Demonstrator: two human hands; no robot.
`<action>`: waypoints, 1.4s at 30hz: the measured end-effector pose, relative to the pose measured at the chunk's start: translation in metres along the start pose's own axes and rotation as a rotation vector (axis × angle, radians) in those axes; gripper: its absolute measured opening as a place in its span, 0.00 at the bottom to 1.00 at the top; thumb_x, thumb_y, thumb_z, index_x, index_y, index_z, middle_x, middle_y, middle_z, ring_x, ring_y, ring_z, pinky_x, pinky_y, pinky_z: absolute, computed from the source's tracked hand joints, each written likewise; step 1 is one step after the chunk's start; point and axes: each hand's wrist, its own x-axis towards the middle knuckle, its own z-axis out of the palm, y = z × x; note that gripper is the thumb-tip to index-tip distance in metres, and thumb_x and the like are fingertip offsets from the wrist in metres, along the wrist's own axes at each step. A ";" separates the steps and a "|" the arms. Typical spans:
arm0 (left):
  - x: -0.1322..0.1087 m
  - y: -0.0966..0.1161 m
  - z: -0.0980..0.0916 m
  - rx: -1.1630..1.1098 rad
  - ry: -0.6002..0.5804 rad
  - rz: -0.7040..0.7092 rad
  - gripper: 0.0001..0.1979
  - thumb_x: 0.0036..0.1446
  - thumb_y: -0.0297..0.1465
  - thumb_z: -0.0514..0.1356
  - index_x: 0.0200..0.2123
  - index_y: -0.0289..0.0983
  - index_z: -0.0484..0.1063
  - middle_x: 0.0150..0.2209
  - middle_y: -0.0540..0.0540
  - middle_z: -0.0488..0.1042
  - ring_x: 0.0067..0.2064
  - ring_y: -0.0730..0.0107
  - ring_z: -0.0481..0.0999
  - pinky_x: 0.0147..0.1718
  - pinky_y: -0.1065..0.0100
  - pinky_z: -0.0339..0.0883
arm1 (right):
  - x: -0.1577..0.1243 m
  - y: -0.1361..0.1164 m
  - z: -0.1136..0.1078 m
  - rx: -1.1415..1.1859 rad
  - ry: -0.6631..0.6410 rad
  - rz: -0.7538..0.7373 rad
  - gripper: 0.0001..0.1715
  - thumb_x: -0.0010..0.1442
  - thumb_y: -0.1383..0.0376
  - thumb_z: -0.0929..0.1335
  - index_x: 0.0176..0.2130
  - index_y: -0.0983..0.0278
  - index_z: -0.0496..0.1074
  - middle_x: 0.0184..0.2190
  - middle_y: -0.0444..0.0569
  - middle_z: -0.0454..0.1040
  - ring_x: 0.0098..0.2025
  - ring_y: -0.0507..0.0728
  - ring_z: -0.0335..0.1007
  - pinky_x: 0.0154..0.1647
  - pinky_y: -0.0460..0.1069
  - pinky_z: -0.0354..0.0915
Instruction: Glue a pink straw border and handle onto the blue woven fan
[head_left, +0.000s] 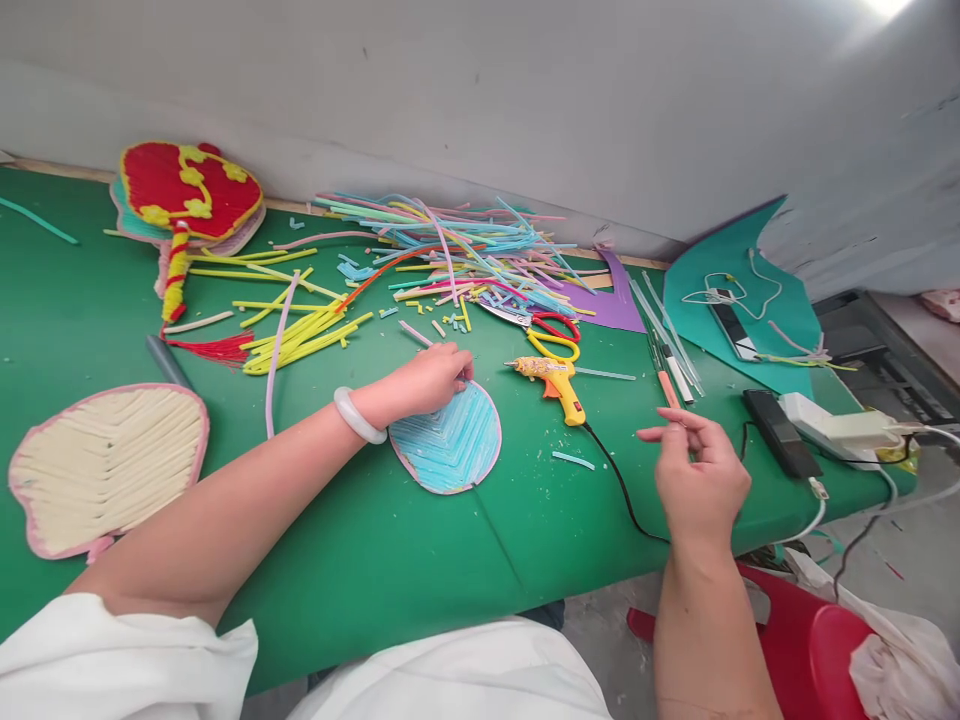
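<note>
My left hand (pixel 431 380), with a white bangle at the wrist, rests at the top edge of a round blue fan panel (pixel 448 440) made of chenille stems with a pink rim. Its fingers are pinched together; what lies between them is hidden. To the right, my right hand (pixel 701 470) has its thumb and fingertips closed at the near end of a slim tool with an orange handle (pixel 667 388). Between the hands lies a yellow hot glue gun (pixel 555 383), nozzle pointing left. Red-and-yellow-handled scissors (pixel 555 335) lie just behind it.
A heap of coloured chenille stems (pixel 465 245) lies along the wall. At left are a red fan with yellow flowers (pixel 191 190) and a cream fan (pixel 109 470). A black power bank (pixel 780 432) and white power strip (pixel 825 435) sit at right, cables trailing off the edge.
</note>
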 end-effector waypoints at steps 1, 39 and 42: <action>0.000 -0.001 0.000 -0.001 0.001 0.002 0.07 0.60 0.27 0.55 0.41 0.38 0.71 0.41 0.43 0.71 0.45 0.59 0.71 0.43 0.62 0.66 | -0.004 -0.010 0.004 0.004 -0.019 -0.032 0.18 0.65 0.54 0.64 0.45 0.60 0.75 0.31 0.47 0.80 0.25 0.54 0.67 0.31 0.50 0.61; 0.000 0.003 0.003 0.020 -0.003 -0.034 0.07 0.61 0.27 0.57 0.43 0.37 0.70 0.42 0.42 0.72 0.45 0.59 0.72 0.43 0.62 0.64 | -0.039 -0.104 0.103 -0.063 -0.651 -0.624 0.09 0.67 0.63 0.65 0.34 0.61 0.72 0.31 0.48 0.71 0.38 0.59 0.66 0.39 0.55 0.56; 0.000 0.004 0.002 0.015 -0.003 -0.030 0.07 0.61 0.27 0.57 0.43 0.37 0.70 0.43 0.42 0.72 0.45 0.59 0.72 0.43 0.62 0.64 | -0.039 -0.104 0.101 -0.081 -0.698 -0.647 0.09 0.67 0.63 0.64 0.35 0.62 0.70 0.32 0.49 0.70 0.38 0.60 0.65 0.40 0.55 0.57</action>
